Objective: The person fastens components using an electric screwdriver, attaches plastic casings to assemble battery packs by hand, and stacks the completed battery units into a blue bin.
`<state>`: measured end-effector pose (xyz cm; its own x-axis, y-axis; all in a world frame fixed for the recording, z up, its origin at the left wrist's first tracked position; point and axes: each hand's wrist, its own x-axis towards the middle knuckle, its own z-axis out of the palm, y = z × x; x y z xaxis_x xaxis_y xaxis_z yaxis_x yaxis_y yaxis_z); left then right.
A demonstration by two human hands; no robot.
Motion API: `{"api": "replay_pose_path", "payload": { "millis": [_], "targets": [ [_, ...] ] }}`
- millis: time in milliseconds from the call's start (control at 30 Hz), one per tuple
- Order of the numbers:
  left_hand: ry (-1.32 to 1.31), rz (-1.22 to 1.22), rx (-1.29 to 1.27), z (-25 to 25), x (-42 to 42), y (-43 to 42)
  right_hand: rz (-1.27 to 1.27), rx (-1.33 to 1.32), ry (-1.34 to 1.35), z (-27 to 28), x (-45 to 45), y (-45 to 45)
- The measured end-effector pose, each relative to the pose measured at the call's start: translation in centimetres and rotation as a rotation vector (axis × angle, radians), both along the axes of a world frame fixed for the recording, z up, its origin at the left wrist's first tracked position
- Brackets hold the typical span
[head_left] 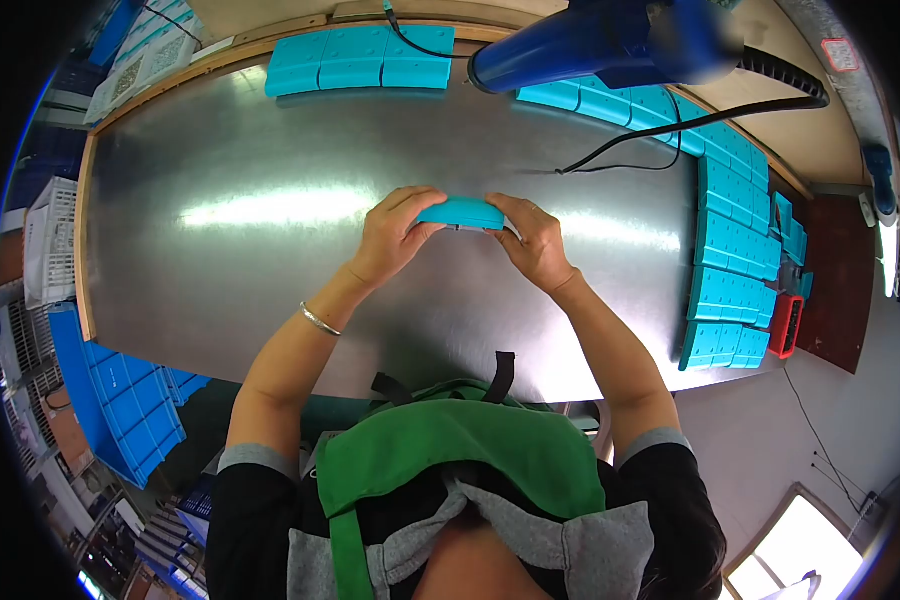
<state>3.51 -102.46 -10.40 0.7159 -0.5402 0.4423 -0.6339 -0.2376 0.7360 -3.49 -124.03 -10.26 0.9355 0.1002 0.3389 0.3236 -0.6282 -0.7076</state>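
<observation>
A turquoise plastic piece [462,213] is held up over the metal table [240,270], in the middle of the view. My left hand [398,232] grips its left end, with the thumb below and the fingers above. At its right end my right hand [530,240] has hold of it in the same way. A narrow strip of something darker shows along the near edge of the piece, too small to make out.
Turquoise pieces [355,58] line the table's far edge, and more rows of them [735,245] stand at the right. A blue cylindrical tool [570,50] with a black cable hangs at the upper right. A red bin [786,326] and blue crate [120,395] flank the table.
</observation>
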Motion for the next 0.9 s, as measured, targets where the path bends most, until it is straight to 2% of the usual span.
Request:
{"api": "replay_pose_path", "payload": {
  "millis": [67,167,267,400,467,500,600,700,900],
  "targets": [
    [-0.036,0.020,0.010,0.4,0.0,0.4,-0.005,0.001,-0.101,0.0,0.3,0.5],
    [0.020,0.024,0.047,0.0,0.3,1.2,0.011,-0.029,0.023,0.1,1.1,1.0],
    [-0.182,0.018,0.333,2.7,0.6,1.4,0.052,-0.030,0.014,-0.1,1.5,1.2],
    [-0.228,-0.063,0.375,3.7,-0.3,0.1,0.100,0.022,0.023,1.4,1.0,2.5],
    [0.045,-0.099,0.304,3.8,-0.8,0.8,0.074,0.076,0.067,2.4,0.3,3.1],
    [0.182,-0.119,0.265,3.9,-1.1,1.0,0.092,0.087,0.007,2.9,-0.1,3.3],
    [0.020,-0.084,0.132,4.7,-3.0,1.4,0.123,0.117,-0.121,4.2,-1.3,3.9],
    [-0.097,-0.059,0.140,5.2,-4.1,1.8,0.126,0.125,-0.137,5.0,-2.4,4.4],
    [-0.153,-0.007,0.111,4.2,-4.6,2.1,0.147,0.059,-0.203,4.6,-2.1,4.5]
  ]
}}
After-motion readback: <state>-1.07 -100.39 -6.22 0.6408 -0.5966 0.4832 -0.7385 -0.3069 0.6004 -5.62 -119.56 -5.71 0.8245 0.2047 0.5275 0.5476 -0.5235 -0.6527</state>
